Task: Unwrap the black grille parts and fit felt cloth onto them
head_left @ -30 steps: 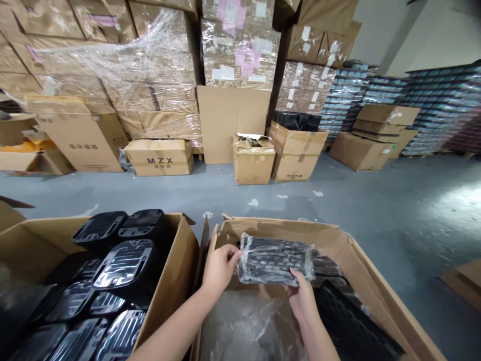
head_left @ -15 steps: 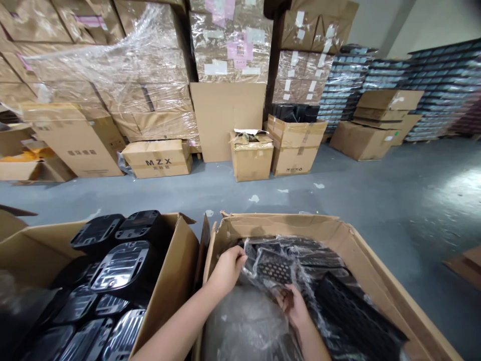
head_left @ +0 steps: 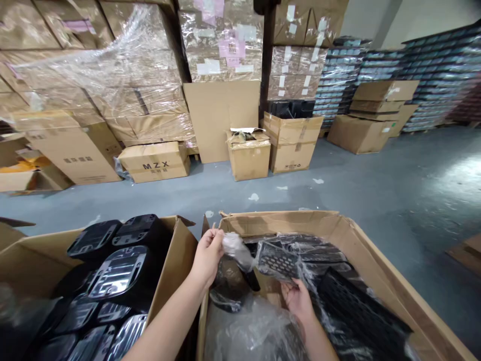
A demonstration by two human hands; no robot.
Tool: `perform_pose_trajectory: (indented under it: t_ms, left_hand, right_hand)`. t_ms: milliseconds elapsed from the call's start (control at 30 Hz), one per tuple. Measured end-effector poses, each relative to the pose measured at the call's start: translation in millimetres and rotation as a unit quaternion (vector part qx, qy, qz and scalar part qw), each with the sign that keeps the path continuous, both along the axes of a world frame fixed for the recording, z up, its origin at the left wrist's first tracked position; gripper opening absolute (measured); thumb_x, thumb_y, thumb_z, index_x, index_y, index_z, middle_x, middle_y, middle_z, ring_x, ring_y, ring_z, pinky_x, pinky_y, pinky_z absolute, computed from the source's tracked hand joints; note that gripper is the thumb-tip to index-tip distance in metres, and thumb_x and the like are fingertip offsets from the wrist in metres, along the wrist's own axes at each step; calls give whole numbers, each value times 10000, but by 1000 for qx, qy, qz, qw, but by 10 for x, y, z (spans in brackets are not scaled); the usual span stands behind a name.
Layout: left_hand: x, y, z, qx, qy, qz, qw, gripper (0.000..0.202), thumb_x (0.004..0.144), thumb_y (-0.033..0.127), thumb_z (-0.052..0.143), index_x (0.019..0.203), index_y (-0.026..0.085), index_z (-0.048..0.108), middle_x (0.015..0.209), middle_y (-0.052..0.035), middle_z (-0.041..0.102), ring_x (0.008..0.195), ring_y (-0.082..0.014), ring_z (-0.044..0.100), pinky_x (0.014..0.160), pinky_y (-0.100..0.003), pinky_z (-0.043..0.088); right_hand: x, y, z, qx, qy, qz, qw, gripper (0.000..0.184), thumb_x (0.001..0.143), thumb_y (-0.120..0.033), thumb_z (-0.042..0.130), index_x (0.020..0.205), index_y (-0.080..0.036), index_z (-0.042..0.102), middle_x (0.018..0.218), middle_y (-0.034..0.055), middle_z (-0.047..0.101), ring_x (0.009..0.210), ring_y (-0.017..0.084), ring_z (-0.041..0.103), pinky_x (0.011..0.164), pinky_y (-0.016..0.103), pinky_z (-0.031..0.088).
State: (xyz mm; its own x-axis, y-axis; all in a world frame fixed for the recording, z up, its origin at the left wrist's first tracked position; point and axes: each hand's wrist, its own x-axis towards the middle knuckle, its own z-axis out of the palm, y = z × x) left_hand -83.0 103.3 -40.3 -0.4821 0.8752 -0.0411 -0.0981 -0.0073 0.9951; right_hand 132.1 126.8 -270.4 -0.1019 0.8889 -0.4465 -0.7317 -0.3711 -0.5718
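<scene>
My left hand (head_left: pixel 207 254) pinches the bunched end of a clear plastic bag (head_left: pixel 236 248) above the near left corner of an open cardboard box (head_left: pixel 379 281). My right hand (head_left: pixel 299 297) grips the lower edge of a black perforated plastic part (head_left: pixel 280 259) that pokes out of the bag. More black perforated parts (head_left: pixel 353 311) wrapped in plastic lie in the box to the right. Loose clear plastic film (head_left: pixel 250 333) fills the near part of the box.
A second open carton (head_left: pixel 171 281) on the left holds several black housings with glossy tops (head_left: pixel 120 268). Grey floor lies beyond, with small cartons (head_left: pixel 248 155), a wall of shrink-wrapped boxes (head_left: pixel 143 85) and stacked dark trays (head_left: pixel 432 70) at the back right.
The wrapped part went from held up above the box down into it. My left hand has since pulled the bag's end up and left, and the perforated part now shows out of the plastic.
</scene>
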Motion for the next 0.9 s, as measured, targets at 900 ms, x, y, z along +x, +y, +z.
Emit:
perform_pose_trajectory:
  t_ms: [900]
  left_hand:
    - [216,-68,123,-81,-45,-183,979,349,630,486,579,659,139,548,511,22,551,448,-91,481,458,-202,384]
  right_hand:
    - [398,269,875,56,-140,196,969,273,540,-333,722,744,-195,605,696,15,663,637,174,619,546,268,492]
